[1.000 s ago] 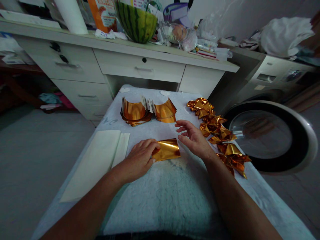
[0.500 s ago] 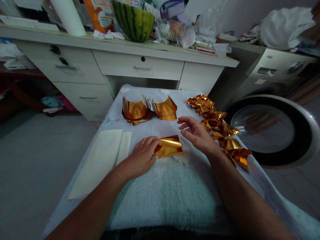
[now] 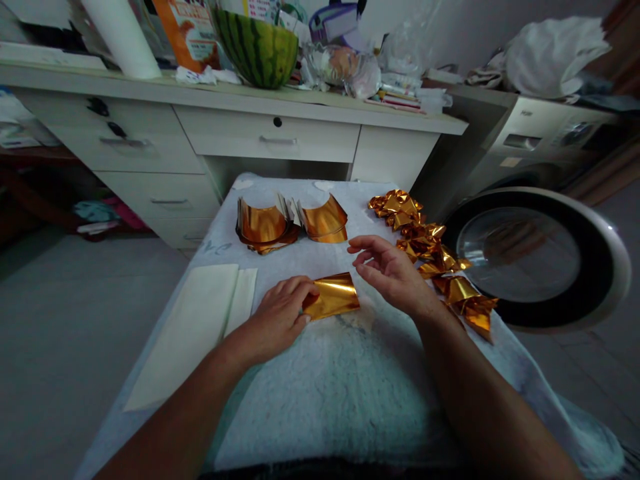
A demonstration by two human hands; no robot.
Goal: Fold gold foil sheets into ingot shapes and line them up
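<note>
A sheet of shiny gold foil paper (image 3: 334, 295) lies in front of me on the cloth-covered table. My left hand (image 3: 281, 310) grips its left end between thumb and fingers. Just right of the sheet my right hand (image 3: 387, 272) hovers with its fingers loosely curved and apart, holding nothing. Beyond them stand two stacks of curved gold foil paper, a left stack (image 3: 263, 223) and a right stack (image 3: 326, 219). Folded gold foil pieces (image 3: 423, 240) form a heap along the table's right side.
Folded pale sheets (image 3: 187, 327) lie on the table's left side. A white desk (image 3: 285, 107) stands behind, carrying a cut watermelon (image 3: 257, 50), a paper roll (image 3: 123, 40) and plastic bags. To the right, a washing machine's round door (image 3: 530, 260) hangs open beside the table.
The whole view has shifted slightly, so things appear a little further left. Both hands and the gold foil sheet keep nearly the same arrangement on the table.
</note>
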